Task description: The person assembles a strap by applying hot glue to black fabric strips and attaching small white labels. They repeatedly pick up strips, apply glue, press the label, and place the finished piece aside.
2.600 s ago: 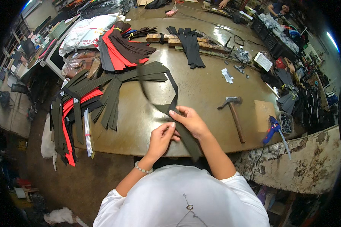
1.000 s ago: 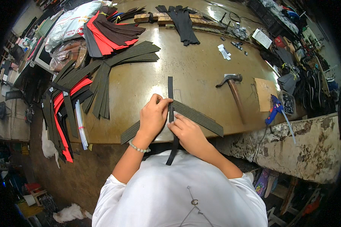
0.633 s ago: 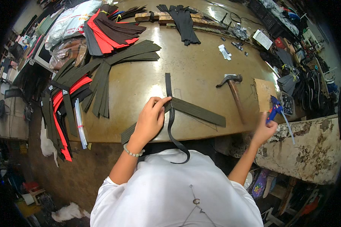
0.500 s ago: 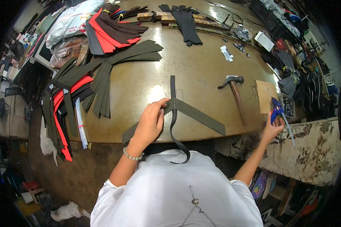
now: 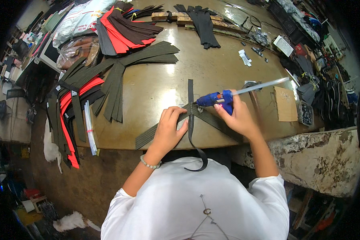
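Note:
A dark olive strap point(image 5: 152, 135), joined in a wide inverted V, lies near the front edge of the table. At its peak a narrow black strip point(image 5: 191, 134) crosses it; one end points away and the other curls down over the edge. My left hand point(image 5: 170, 130) is closed on the strap's left arm, fingers pressing beside the peak. My right hand point(image 5: 242, 118) grips a blue hot glue gun point(image 5: 218, 100) with a long clear glue stick point(image 5: 264, 85) out of its back. The gun's nozzle sits at the peak, where the strips meet; whether it touches cannot be made out.
Behind my right hand lies a hammer point(image 5: 254, 94), partly hidden. Cardboard point(image 5: 285, 105) and a small clear box point(image 5: 306, 113) are at the right. Bundles of olive straps point(image 5: 115, 78) and red and dark strips point(image 5: 122, 32) cover the left. White glue sticks point(image 5: 91, 128) lie at the left edge.
My right hand has brought the glue gun from the far right to the peak of the olive strap. My left hand stays on the strap, its thumb now nearer the black strip.

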A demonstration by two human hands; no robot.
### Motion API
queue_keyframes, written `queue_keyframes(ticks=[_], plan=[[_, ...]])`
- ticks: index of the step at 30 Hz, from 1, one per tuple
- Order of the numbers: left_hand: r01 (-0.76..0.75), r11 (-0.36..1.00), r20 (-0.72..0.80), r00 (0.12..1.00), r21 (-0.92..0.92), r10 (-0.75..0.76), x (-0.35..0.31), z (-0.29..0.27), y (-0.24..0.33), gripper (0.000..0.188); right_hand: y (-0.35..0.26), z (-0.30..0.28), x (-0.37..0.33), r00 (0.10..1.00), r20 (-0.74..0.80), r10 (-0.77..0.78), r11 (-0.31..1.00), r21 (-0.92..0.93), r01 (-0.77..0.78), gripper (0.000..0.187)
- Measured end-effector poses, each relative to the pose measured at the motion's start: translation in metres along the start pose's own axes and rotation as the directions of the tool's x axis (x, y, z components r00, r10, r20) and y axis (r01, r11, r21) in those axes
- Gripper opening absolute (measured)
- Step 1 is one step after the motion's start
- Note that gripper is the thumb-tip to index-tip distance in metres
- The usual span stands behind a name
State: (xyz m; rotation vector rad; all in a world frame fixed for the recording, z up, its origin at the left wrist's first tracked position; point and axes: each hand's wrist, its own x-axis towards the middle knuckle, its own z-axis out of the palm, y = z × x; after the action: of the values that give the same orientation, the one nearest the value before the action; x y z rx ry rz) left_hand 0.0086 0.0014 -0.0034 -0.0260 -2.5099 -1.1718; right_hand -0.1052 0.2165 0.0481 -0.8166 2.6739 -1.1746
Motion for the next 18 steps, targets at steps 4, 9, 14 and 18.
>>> queue_keyframes(ticks=[4,9,14,18], plan=[[-0.019,0.999,-0.051,0.999,-0.035,0.017,0.0,0.002,-0.002,0.034,-0.003,0.0,0.011,0.998,0.063,-0.017,0.997,-0.08,0.022,0.058],[-0.03,0.999,-0.054,0.998,-0.028,0.029,-0.001,0.004,-0.004,0.036,-0.007,-0.002,0.011,0.995,0.095,0.033,0.996,-0.088,-0.024,0.06],[-0.003,0.999,-0.052,0.999,-0.041,0.001,-0.001,0.005,-0.003,0.037,-0.011,-0.004,-0.012,0.991,0.13,0.038,0.991,-0.132,-0.021,0.059],[-0.003,1.0,-0.039,0.999,-0.03,0.002,0.0,0.004,-0.002,0.037,-0.018,-0.005,-0.027,0.985,0.172,0.012,0.998,-0.068,0.0,0.058]])
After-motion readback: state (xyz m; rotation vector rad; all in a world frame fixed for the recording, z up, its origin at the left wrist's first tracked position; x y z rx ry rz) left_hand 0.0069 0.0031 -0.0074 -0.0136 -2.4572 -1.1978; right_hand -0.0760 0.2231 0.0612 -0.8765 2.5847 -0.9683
